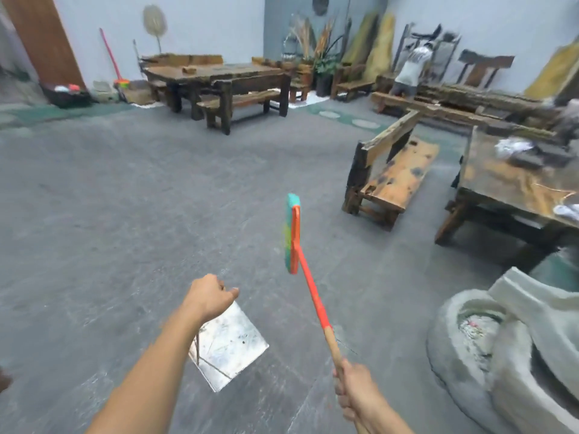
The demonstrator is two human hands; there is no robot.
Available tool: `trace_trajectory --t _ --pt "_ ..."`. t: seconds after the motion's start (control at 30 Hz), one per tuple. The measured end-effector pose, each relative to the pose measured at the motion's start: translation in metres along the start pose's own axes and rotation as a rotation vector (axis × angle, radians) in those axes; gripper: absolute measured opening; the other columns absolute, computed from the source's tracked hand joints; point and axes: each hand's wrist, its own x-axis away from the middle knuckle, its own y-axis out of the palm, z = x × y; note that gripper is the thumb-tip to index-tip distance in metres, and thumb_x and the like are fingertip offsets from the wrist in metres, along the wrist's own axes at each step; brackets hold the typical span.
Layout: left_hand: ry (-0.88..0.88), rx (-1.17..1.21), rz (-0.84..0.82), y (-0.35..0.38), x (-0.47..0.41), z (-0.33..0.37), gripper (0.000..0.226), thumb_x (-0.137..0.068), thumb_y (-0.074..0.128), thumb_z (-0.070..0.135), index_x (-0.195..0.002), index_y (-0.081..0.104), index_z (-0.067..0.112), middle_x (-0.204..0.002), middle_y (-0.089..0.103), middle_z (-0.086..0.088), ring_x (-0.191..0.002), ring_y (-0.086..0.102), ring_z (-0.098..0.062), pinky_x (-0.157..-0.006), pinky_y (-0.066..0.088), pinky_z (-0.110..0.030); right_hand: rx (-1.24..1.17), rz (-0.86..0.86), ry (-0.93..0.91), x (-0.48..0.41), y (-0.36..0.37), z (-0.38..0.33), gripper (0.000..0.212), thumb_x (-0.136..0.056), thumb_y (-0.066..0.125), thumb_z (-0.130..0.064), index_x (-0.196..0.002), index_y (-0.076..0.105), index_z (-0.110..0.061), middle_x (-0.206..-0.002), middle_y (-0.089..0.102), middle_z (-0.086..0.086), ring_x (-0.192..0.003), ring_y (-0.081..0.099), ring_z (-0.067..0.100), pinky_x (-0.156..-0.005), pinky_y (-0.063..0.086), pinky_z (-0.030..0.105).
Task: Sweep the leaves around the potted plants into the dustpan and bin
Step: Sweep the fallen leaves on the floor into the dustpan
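Upper left of the frame: spare broom [110,56] leaning on the wall. Lower centre: left hand [210,294], fingers curled round the top of a metal dustpan [228,349] hanging tilted below it. Centre: broom [293,233], teal head raised off the grey floor. Top centre: potted plants [324,67], far back. Lower right: right hand [357,389] gripping the broom's handle; stone basin [488,339] beside.

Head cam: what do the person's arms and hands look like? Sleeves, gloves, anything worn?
Left hand and right hand are bare: no gloves, and no rings, watch or bands are visible. The left forearm and right forearm are also bare up to the frame edge, with no sleeve cuff in view. The picture is slightly blurred, so small marks cannot be told.
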Motion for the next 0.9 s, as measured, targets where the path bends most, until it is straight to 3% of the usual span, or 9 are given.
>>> trace_trajectory --t 0.03,0.2,0.23,0.3,0.33,0.5,0.63,0.8,0.9 --pt "0.129 -0.035 0.031 0.007 0.009 0.070 0.049 -0.079 0.063 0.038 -0.047 0.037 0.012 -0.039 0.038 0.002 -0.049 0.044 -0.019 -0.047 0.032 -0.030 -0.053 0.046 -0.051 0.005 -0.042 -0.011 0.036 -0.101 0.042 -0.039 -0.085 0.053 -0.009 -0.049 0.043 0.002 -0.031 0.029 0.012 -0.039 0.021 0.013" --pt "0.272 -0.039 0.073 0.011 0.021 0.179 0.053 -0.083 0.060 0.041 -0.048 0.041 0.006 -0.043 0.044 -0.002 -0.063 0.047 -0.032 -0.056 0.032 -0.032 -0.103 0.088 -0.139 0.013 -0.084 -0.050 0.033 -0.104 0.035 -0.030 -0.083 0.050 -0.010 -0.052 0.043 0.003 -0.030 0.033 0.010 -0.033 0.025 0.016" --pt "0.383 -0.085 0.071 0.024 0.031 0.230 0.053 -0.083 0.060 0.040 -0.048 0.040 0.006 -0.043 0.044 -0.003 -0.063 0.048 -0.032 -0.055 0.032 -0.032 -0.154 0.140 -0.147 0.017 -0.123 -0.046 0.033 -0.104 0.035 -0.030 -0.083 0.050 -0.010 -0.053 0.043 0.003 -0.031 0.034 0.010 -0.032 0.026 0.016" --pt "0.363 -0.075 0.063 0.021 0.032 0.242 0.052 -0.084 0.059 0.038 -0.048 0.038 0.007 -0.044 0.044 -0.004 -0.062 0.049 -0.031 -0.053 0.032 -0.032 -0.128 0.128 -0.151 0.020 -0.133 -0.054 0.032 -0.104 0.034 -0.029 -0.083 0.049 -0.010 -0.054 0.043 0.004 -0.031 0.035 0.010 -0.032 0.027 0.017" --pt "0.473 -0.102 0.043 0.039 0.041 0.292 0.051 -0.084 0.059 0.038 -0.048 0.037 0.008 -0.044 0.043 -0.005 -0.059 0.048 -0.030 -0.051 0.032 -0.032 -0.179 0.185 -0.149 0.023 -0.177 -0.047 0.031 -0.104 0.035 -0.028 -0.083 0.049 -0.010 -0.054 0.043 0.004 -0.031 0.035 0.010 -0.032 0.027 0.017" --pt "0.579 -0.143 -0.024 0.063 0.053 0.362 0.053 -0.082 0.060 0.041 -0.049 0.028 0.014 -0.036 0.028 0.002 -0.045 0.041 -0.022 -0.049 0.033 -0.030 -0.216 0.190 -0.120 0.034 -0.245 -0.039 0.024 -0.099 0.041 -0.028 -0.085 0.050 -0.011 -0.054 0.043 0.003 -0.034 0.033 0.012 -0.032 0.028 0.019" --pt "0.799 -0.175 -0.172 0.114 0.086 0.461 0.056 -0.081 0.059 0.047 -0.046 0.030 0.014 -0.035 0.034 0.003 -0.041 0.047 -0.023 -0.048 0.039 -0.028 -0.323 0.329 -0.080 0.059 -0.313 -0.005 0.018 -0.094 0.047 -0.025 -0.085 0.049 -0.010 -0.044 0.042 0.000 -0.033 0.034 0.012 -0.032 0.029 0.019" --pt "0.958 -0.156 -0.243 0.152 0.126 0.524 0.058 -0.084 0.058 0.049 -0.044 0.039 0.011 -0.039 0.045 0.001 -0.045 0.053 -0.022 -0.049 0.041 -0.027 -0.337 0.456 -0.058 0.080 -0.350 0.021 0.022 -0.091 0.052 -0.028 -0.093 0.050 -0.006 -0.039 0.047 -0.003 -0.033 0.041 0.012 -0.031 0.036 0.021" --pt "1.118 -0.193 -0.373 0.179 0.166 0.563 0.053 -0.083 0.060 0.050 -0.047 0.047 0.013 -0.042 0.050 0.004 -0.044 0.053 -0.015 -0.044 0.039 -0.024 -0.413 0.584 -0.010 0.104 -0.368 0.056 0.024 -0.089 0.052 -0.028 -0.094 0.051 -0.004 -0.040 0.049 -0.001 -0.034 0.042 0.015 -0.032 0.036 0.024"
